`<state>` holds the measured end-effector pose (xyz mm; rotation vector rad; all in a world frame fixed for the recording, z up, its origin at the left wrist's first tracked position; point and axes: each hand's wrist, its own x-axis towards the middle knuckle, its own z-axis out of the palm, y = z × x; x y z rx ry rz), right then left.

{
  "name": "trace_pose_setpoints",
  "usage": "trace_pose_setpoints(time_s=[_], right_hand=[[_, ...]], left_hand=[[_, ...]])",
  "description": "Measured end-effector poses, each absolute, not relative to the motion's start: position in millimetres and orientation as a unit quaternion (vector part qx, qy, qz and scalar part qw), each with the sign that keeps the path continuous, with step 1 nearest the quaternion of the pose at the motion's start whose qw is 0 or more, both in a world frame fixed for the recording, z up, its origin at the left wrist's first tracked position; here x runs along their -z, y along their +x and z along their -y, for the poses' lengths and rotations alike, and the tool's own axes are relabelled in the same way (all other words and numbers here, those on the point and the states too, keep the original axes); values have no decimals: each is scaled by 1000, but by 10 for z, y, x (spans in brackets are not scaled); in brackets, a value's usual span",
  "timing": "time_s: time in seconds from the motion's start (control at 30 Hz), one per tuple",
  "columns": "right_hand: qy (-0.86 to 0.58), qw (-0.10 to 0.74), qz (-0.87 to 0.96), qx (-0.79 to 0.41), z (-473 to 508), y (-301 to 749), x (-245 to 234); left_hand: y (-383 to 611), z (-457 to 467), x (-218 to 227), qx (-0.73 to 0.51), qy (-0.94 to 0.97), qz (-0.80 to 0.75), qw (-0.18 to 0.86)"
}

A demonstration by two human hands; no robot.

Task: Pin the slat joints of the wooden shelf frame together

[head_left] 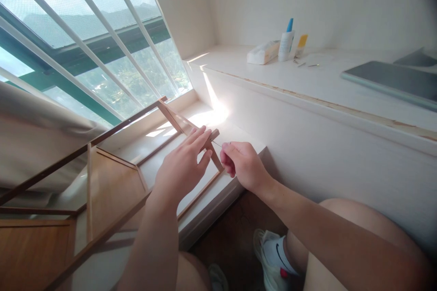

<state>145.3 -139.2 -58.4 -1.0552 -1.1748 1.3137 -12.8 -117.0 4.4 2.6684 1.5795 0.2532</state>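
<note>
Smooth brown wooden rack (114,184) at left, slim metal rod (216,144), creased beige cloth curtain (44,129), blue-tipped white plastic bottle (285,47), white right ledge (321,81), rough-edged

The rack (116,177) lies before the window (92,4). Right of it, the surface (324,84) holds a bottle (285,46) left of a tablet (392,81).

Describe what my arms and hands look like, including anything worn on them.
The left arm and right arm are bare where they show, with no sleeve, watch or band. The left hand and right hand are ungloved, with no ring on the visible fingers.
</note>
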Motion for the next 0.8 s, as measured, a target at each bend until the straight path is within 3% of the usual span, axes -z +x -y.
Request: trace_pose_setpoints(time_s=[0.2, 0.8], right_hand=[[-354, 527, 375, -675, 1429, 1358, 596], [-305, 509, 335, -732, 1394, 1405, 695]], left_hand=[[-117, 1182, -45, -84, 853, -515, -3], [-125, 1194, -43, -76, 853, -515, -25]])
